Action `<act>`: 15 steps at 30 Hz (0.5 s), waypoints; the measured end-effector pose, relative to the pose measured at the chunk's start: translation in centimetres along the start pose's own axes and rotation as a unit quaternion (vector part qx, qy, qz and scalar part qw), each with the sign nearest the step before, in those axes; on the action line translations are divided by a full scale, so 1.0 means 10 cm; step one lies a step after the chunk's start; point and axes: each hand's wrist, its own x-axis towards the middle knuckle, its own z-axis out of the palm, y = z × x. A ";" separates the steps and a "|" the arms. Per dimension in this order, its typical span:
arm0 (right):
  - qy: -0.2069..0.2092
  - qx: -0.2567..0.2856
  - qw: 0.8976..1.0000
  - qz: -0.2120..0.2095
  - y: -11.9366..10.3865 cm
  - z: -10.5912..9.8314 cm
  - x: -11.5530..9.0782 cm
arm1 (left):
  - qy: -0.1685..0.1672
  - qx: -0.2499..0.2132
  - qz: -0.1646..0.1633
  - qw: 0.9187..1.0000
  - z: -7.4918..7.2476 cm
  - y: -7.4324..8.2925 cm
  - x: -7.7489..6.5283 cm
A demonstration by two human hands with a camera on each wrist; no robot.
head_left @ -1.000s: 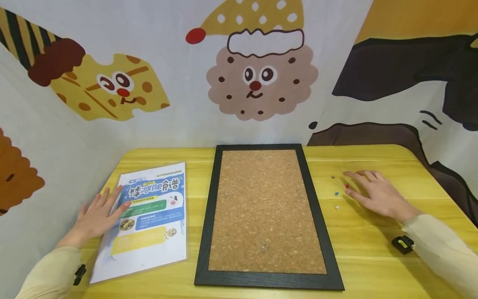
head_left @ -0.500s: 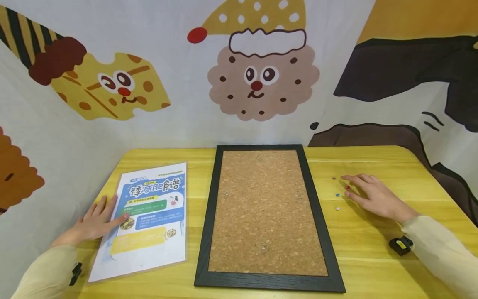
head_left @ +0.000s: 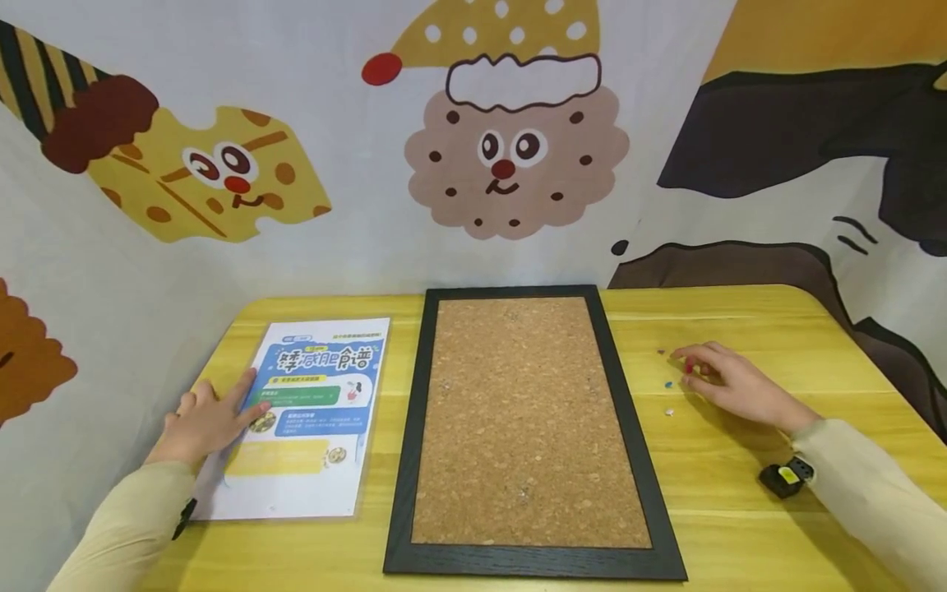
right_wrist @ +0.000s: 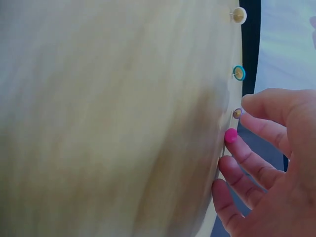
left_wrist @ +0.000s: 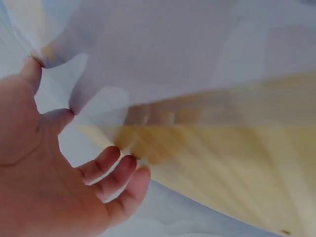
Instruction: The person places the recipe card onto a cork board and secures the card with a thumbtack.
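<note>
Both hands are loosely spread, closed round nothing. Left hand (head_left: 201,419): thumb and forefinger tips touch the left side of a laminated sheet, while the other fingers bend beside its edge. Right hand (head_left: 743,390): the fingers are gently bent above the right part of the table, and one fingertip meets a pink pin.

Behind everything hangs a white wall covering (head_left: 355,255), printed with a smiling yellow cheese (head_left: 259,177) and a pale brown biscuit (head_left: 543,189) in a spotted hat. Below it stretches the yellow wood-grain table (head_left: 784,337). Near its middle lies a black-framed corkboard (head_left: 528,419), longer from front to back than across.

To the left of the board, apart from it, is the laminated sheet (head_left: 303,495), printed in blue, green and yellow with large Chinese characters at the top. Cream sleeves (head_left: 866,477) cover both forearms, and a black device (head_left: 784,478) sits at the right wrist.

Smallest are the pins, right of the board: the pink pin (right_wrist: 231,136) at the right fingertips, then a violet pin (right_wrist: 237,113), a blue pin (right_wrist: 239,73) and a white pin (right_wrist: 240,15), well apart.
</note>
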 end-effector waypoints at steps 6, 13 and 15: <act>-0.003 0.036 0.999 0.016 0.02 0.02 0.01 | -0.005 -0.030 -0.019 0.999 -0.02 0.09 0.06; -0.004 0.055 0.998 0.017 0.04 0.01 0.01 | -0.007 -0.052 -0.031 0.998 -0.04 0.11 0.09; -0.002 0.055 0.998 0.018 0.05 0.01 0.01 | -0.002 -0.058 -0.031 0.998 -0.03 0.09 0.11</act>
